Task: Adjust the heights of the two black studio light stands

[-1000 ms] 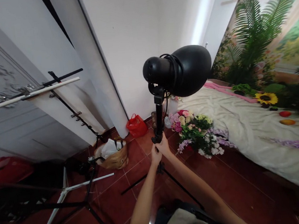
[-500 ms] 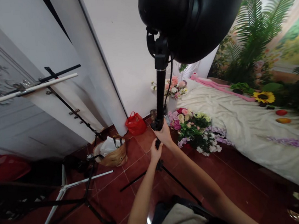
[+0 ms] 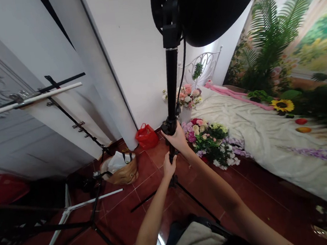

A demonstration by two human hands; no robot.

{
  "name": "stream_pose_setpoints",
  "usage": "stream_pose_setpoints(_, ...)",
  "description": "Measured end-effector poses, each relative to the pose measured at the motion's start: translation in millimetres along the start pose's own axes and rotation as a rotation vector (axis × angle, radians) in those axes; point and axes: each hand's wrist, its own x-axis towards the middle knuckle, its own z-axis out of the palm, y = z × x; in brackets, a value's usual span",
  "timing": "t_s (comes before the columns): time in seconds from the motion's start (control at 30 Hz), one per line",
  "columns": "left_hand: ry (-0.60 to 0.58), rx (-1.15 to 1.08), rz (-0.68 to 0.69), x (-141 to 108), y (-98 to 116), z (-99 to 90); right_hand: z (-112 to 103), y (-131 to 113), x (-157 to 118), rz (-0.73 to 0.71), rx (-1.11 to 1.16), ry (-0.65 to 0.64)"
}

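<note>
Upright before me is a black light stand (image 3: 172, 84), topped by a studio lamp with a wide black reflector (image 3: 215, 8) that runs past the upper edge. My right hand (image 3: 178, 138) is closed around the pole just under its locking collar (image 3: 169, 126). Lower down, my left hand (image 3: 169, 165) wraps the pole with its thumb lying along it. A thin black cable (image 3: 184, 71) hangs beside the pole. The stand's legs (image 3: 198, 202) spread on the red tiled floor.
At left stand a white-legged stand (image 3: 66, 212) and a backdrop crossbar with clamps (image 3: 29, 99). A woven basket (image 3: 124, 171) and red bag (image 3: 146, 136) sit by the wall. Artificial flowers (image 3: 209, 141) lie beside a cream-draped bed (image 3: 259, 139) at right.
The pole's upper section and lamp have risen, so more pole shows above the collar. My right hand has shifted slightly up and my left stays lower on the pole.
</note>
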Motion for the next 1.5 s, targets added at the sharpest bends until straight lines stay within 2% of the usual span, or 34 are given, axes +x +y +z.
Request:
stream_pose_setpoints(0.47, 0.047, 0.04, -0.044, -3, -2, 4.9, -7, 3, 1, 0.011, -0.078, -0.071)
stream_pose_setpoints(0.57, 0.063, 0.034, -0.051, -3, -4, 6.3, -15, 2, -1, -0.007, -0.079, -0.126)
stream_pose_setpoints(0.67, 0.086, 0.013, -0.061, -3, -4, 6.9, -31, 8, -9, -0.07, -0.009, -0.254)
stream_pose_setpoints(0.77, 0.081, -0.013, -0.036, -3, -1, 6.4, -51, 33, -24, -0.124, 0.068, -0.323)
stream_pose_setpoints(0.9, 0.052, -0.012, 0.009, -4, 4, 5.3, -70, 92, -48, 0.01, 0.003, -0.322)
stream_pose_setpoints(1.0, 0.042, -0.011, 0.009, -3, 5, 4.8, -72, 136, -60, 0.15, -0.078, -0.364)
stream_pose_setpoints(1.1, 0.046, -0.009, -0.002, -3, 6, 4.4, -64, 168, -65, 0.26, -0.064, -0.365)
stream_pose_setpoints(1.3, 0.031, -0.026, 0.006, -4, 9, 4.0, -48, 199, -72, 0.302, 0.014, -0.258)
stream_pose_setpoints(1.4, 0.03, -0.016, 0.006, -4, 10, 3.8, -48, 207, -80, 0.303, 0.059, -0.241)
stream_pose_setpoints(1.5, 0.048, -0.02, 0.007, -3, 9, 4.1, -49, 211, -87, 0.352, 0.096, -0.168)
